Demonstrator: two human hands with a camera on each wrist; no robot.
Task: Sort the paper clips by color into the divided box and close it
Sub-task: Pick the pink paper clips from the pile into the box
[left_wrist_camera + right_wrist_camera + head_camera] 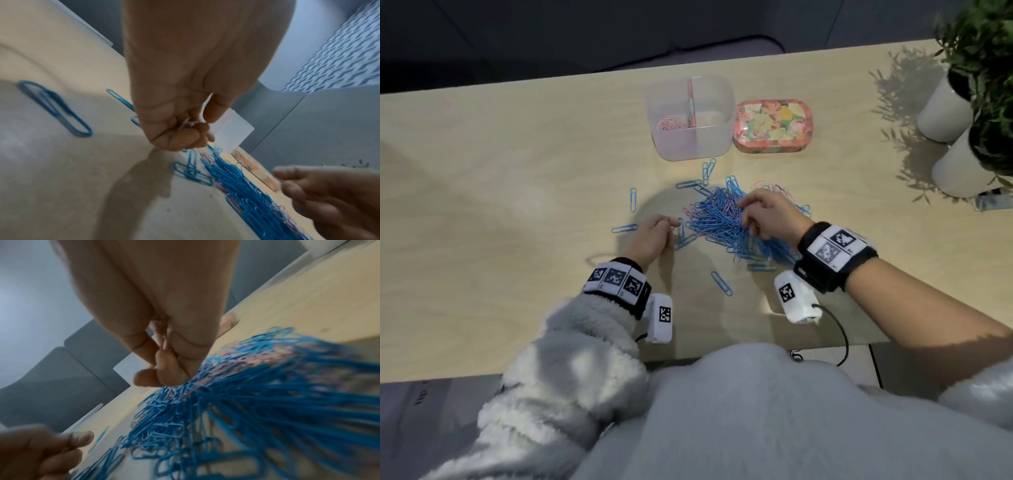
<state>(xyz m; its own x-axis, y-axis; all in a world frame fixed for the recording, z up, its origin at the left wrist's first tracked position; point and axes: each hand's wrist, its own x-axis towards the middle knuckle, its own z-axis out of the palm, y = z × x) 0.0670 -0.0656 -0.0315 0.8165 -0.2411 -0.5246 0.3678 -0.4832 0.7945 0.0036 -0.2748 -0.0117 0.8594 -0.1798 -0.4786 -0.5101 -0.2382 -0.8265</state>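
A heap of blue and pink paper clips (726, 219) lies mid-table, with single blue clips (633, 199) scattered around it. Behind it stands the clear divided box (717, 137), open, with pink clips (671, 122) in its left compartment. Its flowered lid (774, 125) lies to its right. My left hand (654, 233) is at the heap's left edge, fingers curled round a few pink clips (188, 125). My right hand (756, 216) is on top of the heap, fingertips (164, 374) pinched together among its pink clips; what lies between them is hidden.
Two white pots with green plants (962, 113) stand at the table's far right. The wooden table (500, 171) stretches left of the heap. A cable (839, 339) runs from the right wrist camera over the near edge.
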